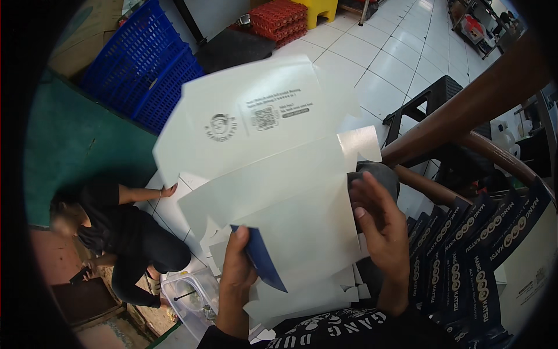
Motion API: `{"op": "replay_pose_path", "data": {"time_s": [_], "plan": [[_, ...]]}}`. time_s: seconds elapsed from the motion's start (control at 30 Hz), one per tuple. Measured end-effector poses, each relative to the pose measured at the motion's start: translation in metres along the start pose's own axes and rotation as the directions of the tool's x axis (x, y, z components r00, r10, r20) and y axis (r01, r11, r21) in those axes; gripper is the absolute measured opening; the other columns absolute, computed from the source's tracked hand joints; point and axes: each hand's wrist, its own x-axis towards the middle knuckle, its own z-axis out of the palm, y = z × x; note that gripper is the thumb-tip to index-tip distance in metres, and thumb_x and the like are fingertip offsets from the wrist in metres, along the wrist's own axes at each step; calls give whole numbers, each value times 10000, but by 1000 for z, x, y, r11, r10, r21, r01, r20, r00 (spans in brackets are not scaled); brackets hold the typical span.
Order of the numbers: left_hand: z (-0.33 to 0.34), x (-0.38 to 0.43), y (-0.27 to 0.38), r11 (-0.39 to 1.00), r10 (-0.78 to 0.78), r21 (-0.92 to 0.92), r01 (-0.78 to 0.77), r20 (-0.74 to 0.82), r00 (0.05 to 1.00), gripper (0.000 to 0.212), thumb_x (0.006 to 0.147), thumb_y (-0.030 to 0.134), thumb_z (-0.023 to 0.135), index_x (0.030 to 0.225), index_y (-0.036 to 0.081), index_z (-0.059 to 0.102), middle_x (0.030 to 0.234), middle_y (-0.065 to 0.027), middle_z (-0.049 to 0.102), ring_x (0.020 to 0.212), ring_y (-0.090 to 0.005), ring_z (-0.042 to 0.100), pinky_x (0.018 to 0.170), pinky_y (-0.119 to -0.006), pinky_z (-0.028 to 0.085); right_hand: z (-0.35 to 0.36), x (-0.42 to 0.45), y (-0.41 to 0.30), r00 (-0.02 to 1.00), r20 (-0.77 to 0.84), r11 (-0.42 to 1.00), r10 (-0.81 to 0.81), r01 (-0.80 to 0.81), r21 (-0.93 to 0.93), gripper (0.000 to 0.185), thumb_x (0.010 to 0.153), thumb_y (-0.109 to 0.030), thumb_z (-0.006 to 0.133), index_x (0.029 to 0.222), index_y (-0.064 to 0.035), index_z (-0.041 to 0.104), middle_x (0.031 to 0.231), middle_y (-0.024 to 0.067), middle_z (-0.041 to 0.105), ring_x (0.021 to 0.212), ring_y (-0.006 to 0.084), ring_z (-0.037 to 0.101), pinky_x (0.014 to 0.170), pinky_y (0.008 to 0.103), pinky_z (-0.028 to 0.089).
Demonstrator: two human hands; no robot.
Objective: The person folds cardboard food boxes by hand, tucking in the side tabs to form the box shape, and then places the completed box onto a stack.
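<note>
A flat, unfolded cardboard food-box blank [279,196] lies across my lap, pale inner side up. Its far panel bears a printed logo, writing and a square code. My left hand [239,257] grips the near left side, thumb over a turned-up flap [266,261] that shows the dark blue outer face. Beside the right edge, my right hand [381,231] is open with its fingers apart and slightly blurred; whether it touches the card I cannot tell. More pale card [301,292] shows beneath the blank's near edge.
Folded dark blue boxes [453,270] are stacked at right, below a brown wooden rail [457,100]. A black plastic stool [436,104] stands behind. At left, a seated person [126,222] holds a phone, near a clear plastic tub [192,296]. Blue crates [144,65] and red egg trays [279,19] stand farther off.
</note>
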Motion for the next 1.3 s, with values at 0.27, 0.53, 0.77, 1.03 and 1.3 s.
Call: {"op": "replay_pose_path", "data": {"time_s": [0.27, 0.53, 0.77, 1.03, 1.3], "plan": [[20, 20, -3, 991, 118, -45, -126, -142, 983, 445, 898, 399, 481, 1071, -10, 510, 977, -106, 596, 856, -167, 603, 764, -300, 499, 25, -29, -17, 822, 287, 728, -492, 569, -382, 263, 808, -96, 616, 1048, -5, 560, 1064, 182, 609, 1052, 332, 569, 965, 457, 389], [22, 25, 12, 974, 144, -144, -175, -205, 968, 452, 918, 424, 427, 1039, -2, 519, 939, -108, 606, 824, -186, 618, 723, -310, 517, -7, -63, 30, 837, 304, 861, -455, 500, -89, 181, 751, -176, 682, 653, -43, 607, 833, 51, 647, 881, 228, 628, 952, 471, 375], [27, 20, 4, 957, 214, -156, -246, -194, 957, 501, 911, 466, 418, 1134, 20, 470, 1035, -114, 579, 920, -196, 594, 802, -329, 495, 16, -39, -8, 906, 213, 755, -365, 422, -503, 306, 753, -314, 680, 991, -123, 665, 1070, 104, 547, 1096, 304, 437, 927, 477, 287], [25, 16, 6, 951, 225, -168, -258, -195, 955, 504, 911, 488, 403, 1117, 33, 466, 1021, -103, 576, 915, -193, 589, 804, -331, 490, 17, -37, -4, 866, 355, 742, -351, 489, -459, 344, 743, -393, 673, 1010, -175, 668, 1165, 105, 492, 1207, 339, 314, 1002, 525, 130], [29, 18, 5, 913, 335, -140, -382, -276, 901, 563, 915, 539, 350, 1172, 48, 445, 1059, -89, 557, 937, -180, 572, 803, -319, 480, 26, -42, 23, 846, -318, 904, -427, 396, -161, 485, 761, -176, 681, 1189, -72, 479, 971, 87, 559, 1050, 263, 498, 993, 432, 279]]}}
